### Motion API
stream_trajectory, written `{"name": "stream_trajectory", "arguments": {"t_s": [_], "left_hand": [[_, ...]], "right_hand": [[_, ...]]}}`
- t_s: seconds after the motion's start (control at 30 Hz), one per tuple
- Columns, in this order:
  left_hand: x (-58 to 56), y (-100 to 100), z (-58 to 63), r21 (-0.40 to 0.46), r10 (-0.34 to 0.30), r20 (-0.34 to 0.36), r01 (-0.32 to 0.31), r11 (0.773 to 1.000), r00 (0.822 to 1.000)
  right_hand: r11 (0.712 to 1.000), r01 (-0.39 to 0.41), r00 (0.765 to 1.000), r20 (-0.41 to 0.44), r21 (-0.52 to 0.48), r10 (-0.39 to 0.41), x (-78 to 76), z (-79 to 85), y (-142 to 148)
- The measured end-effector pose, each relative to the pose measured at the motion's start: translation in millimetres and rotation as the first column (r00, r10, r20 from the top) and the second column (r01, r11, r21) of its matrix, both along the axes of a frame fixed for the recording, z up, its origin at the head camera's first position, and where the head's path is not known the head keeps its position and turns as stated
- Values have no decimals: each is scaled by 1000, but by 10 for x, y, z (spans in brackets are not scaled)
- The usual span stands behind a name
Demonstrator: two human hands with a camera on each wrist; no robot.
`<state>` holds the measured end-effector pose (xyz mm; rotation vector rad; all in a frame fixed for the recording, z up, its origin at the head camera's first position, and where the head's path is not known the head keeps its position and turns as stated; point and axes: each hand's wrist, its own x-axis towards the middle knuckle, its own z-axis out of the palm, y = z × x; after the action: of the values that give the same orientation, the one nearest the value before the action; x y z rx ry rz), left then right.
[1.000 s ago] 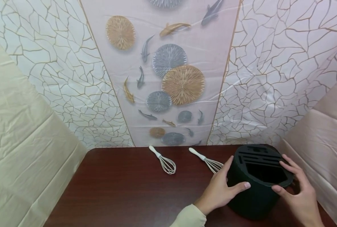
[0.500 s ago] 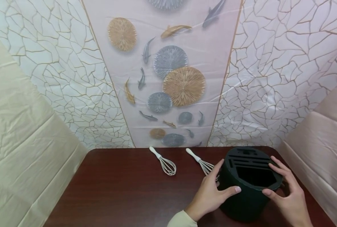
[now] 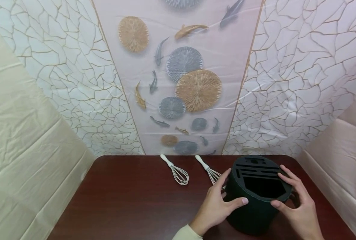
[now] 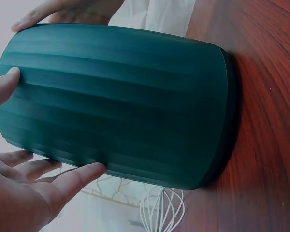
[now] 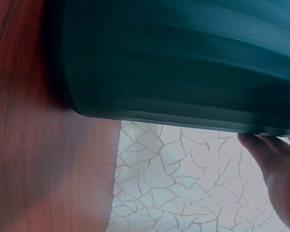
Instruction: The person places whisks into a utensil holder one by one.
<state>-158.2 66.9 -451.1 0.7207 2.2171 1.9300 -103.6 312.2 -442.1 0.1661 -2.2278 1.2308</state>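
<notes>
Green container (image 3: 253,213): here it is, round, dark green and ribbed down its sides, roughly upright at the right end of the surface (image 3: 130,200), both hands around it; a dark band at its foot hides whether the base fully touches down
Container's top: black and flat, cut with narrow parallel slots towards the back and one wide opening nearer the person
Left grip (image 3: 215,207): bare hand, holding the container from the left, fingers spread along the far side, thumb pressed on the near side just under the rim
Right grip (image 3: 302,207): holding the same container from the right, fingertips at the far right of the rim, thumb at the near edge
Sleeve (image 3: 187,234): pale cuff, sitting right at the left wrist
Left whisk (image 3: 179,174): lying free at the far edge of the surface, white handle to the back, wires pointing forward, well apart from the container
Right whisk (image 3: 203,162): lying at much the same angle, near the container, its wire end partly covered by the left fingers in the head view
Backdrop (image 3: 199,90): rising behind it all, printed with fish and round gold and grey leaves
</notes>
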Motion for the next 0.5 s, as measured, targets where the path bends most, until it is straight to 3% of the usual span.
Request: {"name": "stream_trajectory", "arguments": {"t_s": [0.5], "left_hand": [[17, -284, -4, 50, 26, 48, -29, 998, 999]], "right_hand": [[996, -87, 996, -20, -15, 87, -101, -18, -222]]}}
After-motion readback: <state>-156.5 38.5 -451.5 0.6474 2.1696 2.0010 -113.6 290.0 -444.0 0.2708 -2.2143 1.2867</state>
